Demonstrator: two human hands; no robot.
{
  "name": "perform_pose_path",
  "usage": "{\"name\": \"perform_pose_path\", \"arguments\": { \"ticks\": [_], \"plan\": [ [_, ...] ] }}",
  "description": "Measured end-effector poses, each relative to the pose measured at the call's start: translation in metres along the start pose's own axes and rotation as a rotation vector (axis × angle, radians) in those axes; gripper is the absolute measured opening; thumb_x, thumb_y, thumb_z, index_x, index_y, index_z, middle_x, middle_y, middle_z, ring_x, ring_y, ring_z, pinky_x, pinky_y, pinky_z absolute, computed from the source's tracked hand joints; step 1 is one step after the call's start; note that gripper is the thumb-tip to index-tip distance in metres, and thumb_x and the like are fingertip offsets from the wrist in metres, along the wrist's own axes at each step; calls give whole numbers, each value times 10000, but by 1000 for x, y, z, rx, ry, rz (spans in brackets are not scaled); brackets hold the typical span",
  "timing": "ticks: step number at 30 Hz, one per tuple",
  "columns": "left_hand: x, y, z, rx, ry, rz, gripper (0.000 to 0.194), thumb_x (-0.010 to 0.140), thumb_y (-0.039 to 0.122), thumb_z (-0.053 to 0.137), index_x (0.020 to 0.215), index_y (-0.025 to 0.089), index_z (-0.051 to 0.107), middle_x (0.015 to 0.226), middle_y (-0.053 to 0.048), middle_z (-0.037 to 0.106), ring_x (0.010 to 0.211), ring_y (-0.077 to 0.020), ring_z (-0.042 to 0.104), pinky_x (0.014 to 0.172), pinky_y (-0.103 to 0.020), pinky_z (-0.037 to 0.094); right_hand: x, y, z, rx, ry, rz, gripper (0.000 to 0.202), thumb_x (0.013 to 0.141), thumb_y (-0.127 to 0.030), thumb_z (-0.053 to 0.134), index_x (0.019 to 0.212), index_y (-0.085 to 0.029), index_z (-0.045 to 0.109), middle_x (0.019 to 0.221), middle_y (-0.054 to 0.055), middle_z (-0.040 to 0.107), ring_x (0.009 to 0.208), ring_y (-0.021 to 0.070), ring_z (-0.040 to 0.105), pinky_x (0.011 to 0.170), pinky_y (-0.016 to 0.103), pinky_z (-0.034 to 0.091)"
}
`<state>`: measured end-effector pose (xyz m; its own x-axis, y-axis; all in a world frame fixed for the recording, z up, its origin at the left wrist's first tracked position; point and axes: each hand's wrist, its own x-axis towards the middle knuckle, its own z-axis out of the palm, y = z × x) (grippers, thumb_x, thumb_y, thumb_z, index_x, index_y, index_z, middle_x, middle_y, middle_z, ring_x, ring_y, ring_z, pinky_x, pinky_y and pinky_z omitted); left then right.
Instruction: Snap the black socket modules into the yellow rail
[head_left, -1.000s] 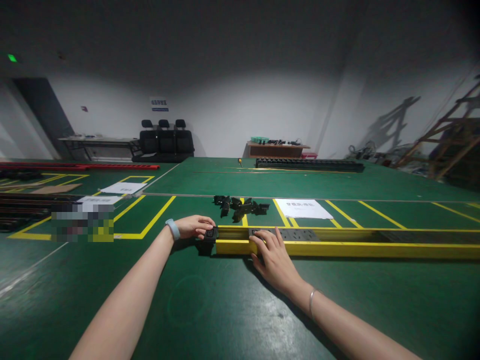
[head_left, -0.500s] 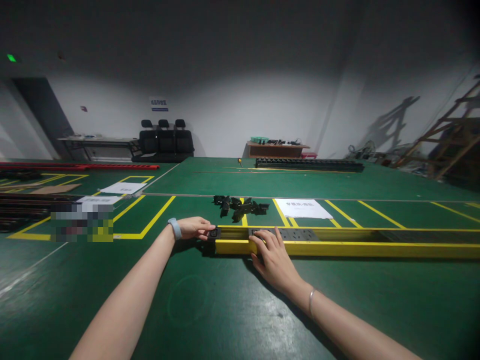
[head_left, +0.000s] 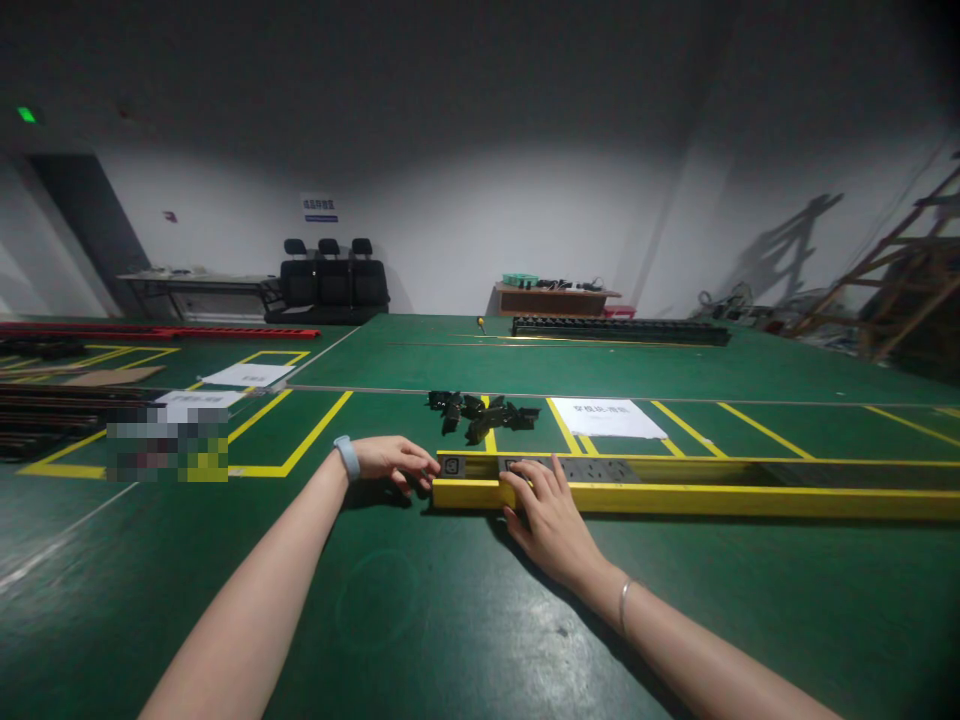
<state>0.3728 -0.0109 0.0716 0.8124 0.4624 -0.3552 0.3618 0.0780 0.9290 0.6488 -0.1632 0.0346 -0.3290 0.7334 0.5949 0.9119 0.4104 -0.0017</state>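
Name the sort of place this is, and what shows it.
Probably an assembly workshop: a green work surface marked off with yellow lines, a yellow channel holding black socket modules, and a cluster of loose black parts behind it.

Pale wall (head_left: 450,230), black seats (head_left: 334,283), brown table (head_left: 551,301), small green light (head_left: 26,115)

A yellow rail (head_left: 712,499) lies crosswise on the green table (head_left: 420,620). A black socket block (head_left: 452,466) sits inside its left end; a gap separates it from the next sockets (head_left: 600,469). The left hand (head_left: 391,462) is positioned at that end, fingertips just beside the block. The right hand (head_left: 541,503) grasps the front wall, fingers over the edge. Behind the rail: loose black parts (head_left: 480,416) and, to their right, a white sheet (head_left: 609,419).
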Motion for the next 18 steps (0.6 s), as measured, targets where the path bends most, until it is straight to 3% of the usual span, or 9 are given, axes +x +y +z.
{"name": "perform_pose_path", "arguments": {
  "ticks": [8, 13, 18],
  "plan": [
    [-2, 25, 13, 264, -54, 120, 460, 746, 454, 647, 1148, 229, 637, 1238, -71, 601, 1099, -229, 553, 883, -302, 451, 1, 0, -2, -1, 13, -9, 390, 828, -215, 492, 1218, -202, 478, 1194, 93, 518, 1185, 252, 435, 1104, 573, 192],
    [-1, 42, 28, 332, -94, 117, 489, 753, 461, 630, 1194, 252, 603, 1316, -15, 542, 1256, -223, 440, 1061, -312, 291, 1, 0, -1, 1, 22, -15, 386, 831, -220, 489, 1217, -207, 474, 1190, 94, 520, 1178, 254, 441, 1095, 578, 207],
    [5, 47, 38, 357, -72, 134, 506, 710, 447, 677, 1173, 253, 617, 1295, -4, 561, 1244, -220, 450, 1057, -289, 277, 1, 0, -2, 2, 8, -11, 391, 831, -217, 494, 1221, -198, 470, 1200, 95, 510, 1187, 253, 428, 1104, 570, 189]
  ]
}}
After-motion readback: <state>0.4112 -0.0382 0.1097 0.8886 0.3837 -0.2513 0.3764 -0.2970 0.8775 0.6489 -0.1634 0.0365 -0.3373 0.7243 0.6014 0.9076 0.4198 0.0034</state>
